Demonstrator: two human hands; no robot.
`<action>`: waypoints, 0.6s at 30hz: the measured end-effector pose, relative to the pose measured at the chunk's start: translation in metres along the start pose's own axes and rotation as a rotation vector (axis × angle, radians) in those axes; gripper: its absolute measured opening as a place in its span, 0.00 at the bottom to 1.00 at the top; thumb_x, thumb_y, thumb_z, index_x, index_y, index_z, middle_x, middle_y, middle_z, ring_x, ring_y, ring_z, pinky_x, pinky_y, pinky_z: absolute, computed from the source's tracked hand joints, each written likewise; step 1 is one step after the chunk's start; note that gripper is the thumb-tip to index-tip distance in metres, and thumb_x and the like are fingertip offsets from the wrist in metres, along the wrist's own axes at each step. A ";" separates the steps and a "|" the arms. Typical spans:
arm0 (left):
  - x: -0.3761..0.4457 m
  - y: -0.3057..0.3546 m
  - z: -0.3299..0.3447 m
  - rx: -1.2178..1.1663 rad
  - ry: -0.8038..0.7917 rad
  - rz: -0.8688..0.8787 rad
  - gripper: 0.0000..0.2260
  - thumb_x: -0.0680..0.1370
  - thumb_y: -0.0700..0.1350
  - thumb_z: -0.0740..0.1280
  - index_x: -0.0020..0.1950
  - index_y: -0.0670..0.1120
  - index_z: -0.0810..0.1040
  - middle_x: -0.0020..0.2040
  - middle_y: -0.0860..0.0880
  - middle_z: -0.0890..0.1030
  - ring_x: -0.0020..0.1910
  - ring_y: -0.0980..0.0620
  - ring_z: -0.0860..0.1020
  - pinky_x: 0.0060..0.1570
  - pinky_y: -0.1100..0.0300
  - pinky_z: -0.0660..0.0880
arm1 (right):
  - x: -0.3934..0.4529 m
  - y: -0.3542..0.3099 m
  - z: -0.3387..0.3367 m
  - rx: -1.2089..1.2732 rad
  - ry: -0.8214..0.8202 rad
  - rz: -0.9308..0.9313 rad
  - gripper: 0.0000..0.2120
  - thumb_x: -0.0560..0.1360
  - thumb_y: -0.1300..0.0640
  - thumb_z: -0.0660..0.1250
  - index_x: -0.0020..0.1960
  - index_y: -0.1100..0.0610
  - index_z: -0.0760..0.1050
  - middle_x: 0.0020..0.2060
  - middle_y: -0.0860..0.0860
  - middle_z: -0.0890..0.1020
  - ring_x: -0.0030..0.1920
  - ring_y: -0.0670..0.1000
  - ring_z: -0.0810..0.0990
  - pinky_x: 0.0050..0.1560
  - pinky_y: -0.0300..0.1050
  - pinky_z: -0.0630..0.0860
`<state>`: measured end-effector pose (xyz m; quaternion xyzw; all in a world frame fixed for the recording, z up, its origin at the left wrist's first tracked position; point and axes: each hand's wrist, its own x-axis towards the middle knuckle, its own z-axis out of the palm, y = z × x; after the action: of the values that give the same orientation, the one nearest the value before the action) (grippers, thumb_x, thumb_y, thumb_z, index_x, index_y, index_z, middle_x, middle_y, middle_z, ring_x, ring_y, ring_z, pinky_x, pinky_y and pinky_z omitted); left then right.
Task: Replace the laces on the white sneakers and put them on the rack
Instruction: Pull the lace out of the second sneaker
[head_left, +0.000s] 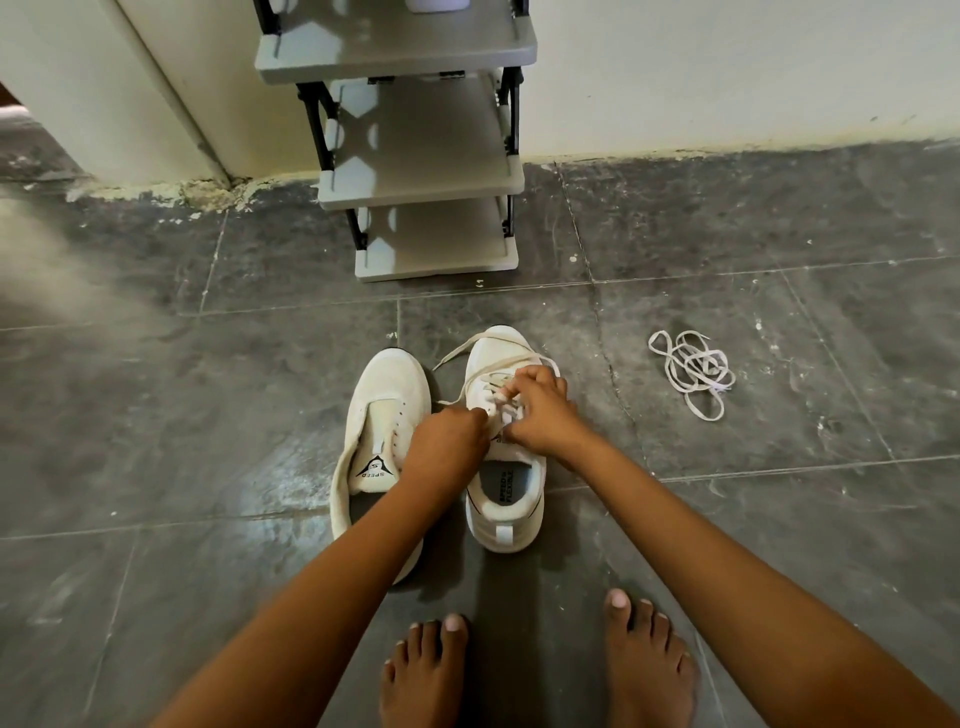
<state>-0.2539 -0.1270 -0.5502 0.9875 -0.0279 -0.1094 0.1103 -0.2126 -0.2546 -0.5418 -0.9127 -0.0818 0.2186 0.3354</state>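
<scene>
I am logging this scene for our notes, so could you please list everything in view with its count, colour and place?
Laced sneaker: one, white, on the floor, right of the pair, under both hands.
Unlaced sneaker: one, white, beside it on the left.
Loose lace: one tangle, white, on the floor to the right.
Rack: one, grey shelves, black frame, against the wall.
Floor: dark grey tiles.
Wall: cream.
Left hand: one, pinching the lace.
Right hand: one, curled on the lacing.
Feet: two, bare, at the bottom edge.

arms: your forearms (691, 525) are bare, no sleeves
hands: no rings or gloves
feet (644, 670): bare, your toenails pale
</scene>
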 end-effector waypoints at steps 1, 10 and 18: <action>0.001 0.002 0.000 0.020 0.001 0.014 0.10 0.80 0.44 0.58 0.51 0.40 0.76 0.48 0.42 0.79 0.46 0.43 0.77 0.42 0.53 0.71 | 0.001 -0.002 0.003 0.251 -0.024 0.055 0.14 0.68 0.64 0.71 0.50 0.54 0.72 0.61 0.55 0.68 0.59 0.53 0.68 0.57 0.45 0.69; 0.003 -0.004 0.002 -0.034 0.000 0.017 0.10 0.79 0.45 0.58 0.48 0.40 0.76 0.46 0.40 0.79 0.46 0.41 0.77 0.43 0.51 0.73 | -0.005 0.007 -0.009 -0.592 0.128 -0.194 0.14 0.75 0.46 0.63 0.56 0.48 0.79 0.69 0.51 0.67 0.70 0.54 0.60 0.66 0.51 0.58; 0.000 0.001 0.002 -0.041 0.031 0.038 0.09 0.79 0.44 0.59 0.46 0.40 0.74 0.45 0.42 0.78 0.45 0.43 0.77 0.39 0.54 0.68 | 0.000 -0.025 -0.008 0.474 0.246 0.059 0.08 0.76 0.59 0.65 0.45 0.64 0.80 0.47 0.58 0.80 0.46 0.50 0.76 0.48 0.41 0.69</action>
<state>-0.2543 -0.1281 -0.5524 0.9859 -0.0425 -0.0925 0.1330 -0.2087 -0.2400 -0.5201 -0.8304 0.0399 0.1287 0.5407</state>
